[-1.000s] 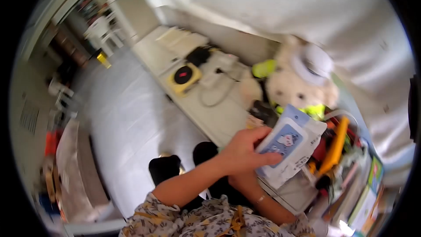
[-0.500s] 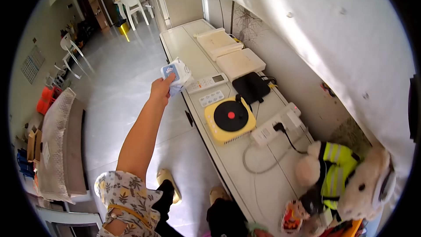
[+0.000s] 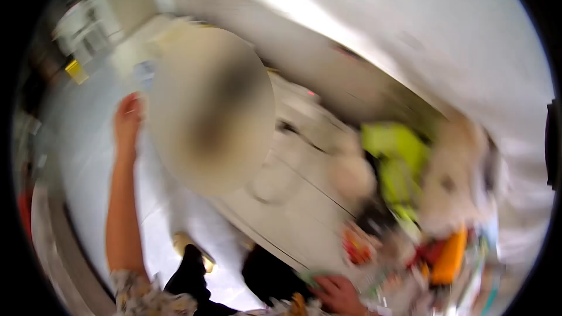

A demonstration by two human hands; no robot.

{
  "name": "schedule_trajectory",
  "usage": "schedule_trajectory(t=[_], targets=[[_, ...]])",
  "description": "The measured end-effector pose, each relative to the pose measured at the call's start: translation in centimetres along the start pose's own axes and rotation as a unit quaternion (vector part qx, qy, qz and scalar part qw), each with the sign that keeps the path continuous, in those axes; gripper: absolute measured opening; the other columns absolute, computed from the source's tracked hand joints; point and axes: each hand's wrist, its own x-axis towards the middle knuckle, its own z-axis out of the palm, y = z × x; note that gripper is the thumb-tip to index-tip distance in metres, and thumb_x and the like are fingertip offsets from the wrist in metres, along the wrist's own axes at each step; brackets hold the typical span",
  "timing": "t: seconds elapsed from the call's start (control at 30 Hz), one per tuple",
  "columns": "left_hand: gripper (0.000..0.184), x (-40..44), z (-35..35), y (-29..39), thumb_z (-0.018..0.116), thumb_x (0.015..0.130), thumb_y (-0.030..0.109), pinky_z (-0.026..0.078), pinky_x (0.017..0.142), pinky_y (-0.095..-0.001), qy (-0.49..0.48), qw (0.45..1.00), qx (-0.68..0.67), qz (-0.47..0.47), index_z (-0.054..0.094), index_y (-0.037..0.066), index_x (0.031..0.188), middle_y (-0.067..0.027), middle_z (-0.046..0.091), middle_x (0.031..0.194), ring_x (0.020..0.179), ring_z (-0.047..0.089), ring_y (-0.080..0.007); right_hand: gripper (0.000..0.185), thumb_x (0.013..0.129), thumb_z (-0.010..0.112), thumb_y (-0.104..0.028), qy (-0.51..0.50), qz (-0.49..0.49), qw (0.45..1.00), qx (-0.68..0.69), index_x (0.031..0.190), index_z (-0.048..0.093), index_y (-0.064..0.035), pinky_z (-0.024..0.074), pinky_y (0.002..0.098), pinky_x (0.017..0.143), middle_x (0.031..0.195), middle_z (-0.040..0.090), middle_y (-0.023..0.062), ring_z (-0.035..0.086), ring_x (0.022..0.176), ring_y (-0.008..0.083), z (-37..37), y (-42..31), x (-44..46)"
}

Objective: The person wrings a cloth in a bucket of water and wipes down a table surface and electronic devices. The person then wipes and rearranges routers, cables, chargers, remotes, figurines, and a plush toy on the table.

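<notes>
My left hand (image 3: 127, 114) is stretched out at the left, beside the far end of the white cabinet (image 3: 287, 216); its fingers are smeared by motion. Just beyond the fingers, apart from them, a blue-and-white packet (image 3: 144, 72) shows blurred at the cabinet top. My right hand (image 3: 338, 295) is low in the view at the cabinet's near edge, its fingers somewhat apart beside a pale green item (image 3: 316, 276) too blurred to name. A large blurred oval hides the middle of the cabinet top.
A plush bear (image 3: 459, 175) with a yellow-green vest (image 3: 398, 161) sits at the right. Near it are a red-and-white packet (image 3: 358, 244), an orange object (image 3: 449, 257) and mixed clutter. A black plug (image 3: 285, 126) and cable lie on the cabinet. A white chair (image 3: 82, 29) stands far left.
The packet has gone from my left hand to the cabinet's far end. My right hand has come into view at the bottom. The view has swung right, and an oval blur covers the cabinet's middle.
</notes>
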Motion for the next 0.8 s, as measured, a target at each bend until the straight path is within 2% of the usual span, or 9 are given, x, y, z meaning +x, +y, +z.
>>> schedule_trajectory(t=[0.13,0.27,0.37,0.43,0.53,0.6,0.67,0.73,0.8], targets=[[0.030,-15.5,3.3,15.5,0.060,0.091,0.013,0.039,0.063,-0.0174,-0.275,0.955,-0.043,0.101,0.062,0.006,0.120,0.0014,0.061,0.089,0.069,0.047,-0.0052,0.043,0.072,0.062,-0.011,0.104,-0.010,0.994,0.032,0.114,0.063,-0.0027,0.0439,0.0376,0.099,0.132,0.052,0.0114,0.051,0.120,0.0274,0.3,0.2,-0.1],[0.036,-32.8,6.9,25.1,0.064,0.086,0.008,0.049,0.064,-0.0230,-0.598,0.779,-0.002,0.189,0.061,0.003,0.121,-0.0059,0.065,0.094,0.070,0.058,-0.0082,0.040,0.072,0.062,-0.012,0.149,-0.029,0.988,0.033,0.111,0.065,-0.0005,0.0380,0.0373,0.104,0.135,0.047,0.0155,0.046,0.122,0.0294,1.3,-0.4,-2.0],[0.041,-41.0,11.2,28.8,0.068,0.081,0.007,0.049,0.061,-0.0233,-0.661,0.698,-0.040,0.273,0.060,0.000,0.121,-0.0089,0.066,0.100,0.071,0.061,-0.0097,0.034,0.078,0.060,-0.011,0.162,-0.032,0.986,0.037,0.110,0.065,-0.0012,0.0373,0.0376,0.105,0.134,0.048,0.0143,0.045,0.123,0.0295,1.8,-0.7,-1.3],[0.040,-46.8,13.9,30.5,0.073,0.081,0.017,0.051,0.061,-0.0282,-0.645,0.702,-0.048,0.297,0.062,-0.001,0.116,-0.0129,0.067,0.100,0.070,0.065,-0.0159,0.050,0.084,0.055,-0.014,0.226,0.045,0.899,0.373,0.132,0.048,-0.0015,0.0349,0.0426,0.108,0.131,0.050,0.0173,0.045,0.125,0.0334,4.2,-1.0,-1.7],[0.042,-52.7,17.0,31.3,0.074,0.082,0.030,0.052,0.061,-0.0341,-0.623,0.703,-0.010,0.343,0.063,-0.002,0.108,-0.0159,0.068,0.090,0.068,0.067,-0.0234,0.053,0.089,0.051,-0.014,0.271,0.020,0.937,0.219,0.139,0.040,-0.0018,0.0358,0.0425,0.106,0.127,0.052,0.0166,0.045,0.124,0.0335,8.0,0.0,-0.6],[0.045,-55.2,18.1,31.6,0.073,0.083,0.037,0.052,0.060,-0.0367,-0.635,0.685,0.024,0.356,0.064,-0.002,0.104,-0.0167,0.068,0.082,0.066,0.067,-0.0269,0.051,0.085,0.054,-0.015,0.300,0.040,0.941,0.152,0.134,0.047,-0.0020,0.0405,0.0395,0.100,0.124,0.054,0.0146,0.048,0.119,0.0305,9.9,0.4,1.4],[0.051,-57.2,18.6,31.9,0.072,0.082,0.046,0.052,0.058,-0.0382,-0.641,0.661,0.148,0.361,0.064,-0.003,0.094,-0.0146,0.065,0.065,0.060,0.066,-0.0301,0.036,0.078,0.057,-0.018,0.316,0.012,0.943,0.104,0.110,0.059,-0.0019,0.0420,0.0370,0.096,0.122,0.054,0.0131,0.049,0.113,0.0289,10.6,0.7,2.0],[0.050,-58.4,19.4,30.8,0.071,0.084,0.045,0.051,0.054,-0.0358,-0.637,0.657,0.124,0.384,0.061,-0.003,0.091,-0.0114,0.064,0.060,0.055,0.065,-0.0258,0.026,0.072,0.058,-0.021,0.326,0.013,0.942,0.077,0.086,0.068,-0.0020,0.0429,0.0352,0.093,0.120,0.055,0.0119,0.050,0.108,0.0278,11.3,0.6,3.2],[0.047,-59.0,20.1,30.8,0.069,0.086,0.043,0.049,0.049,-0.0314,-0.711,0.668,0.090,0.199,0.059,-0.002,0.094,-0.0085,0.063,0.060,0.054,0.065,-0.0171,0.024,0.072,0.058,-0.021,0.367,0.017,0.926,0.088,0.080,0.068,-0.0013,0.0420,0.0363,0.095,0.121,0.055,0.0124,0.049,0.108,0.0283,12.8,0.9,4.1]])
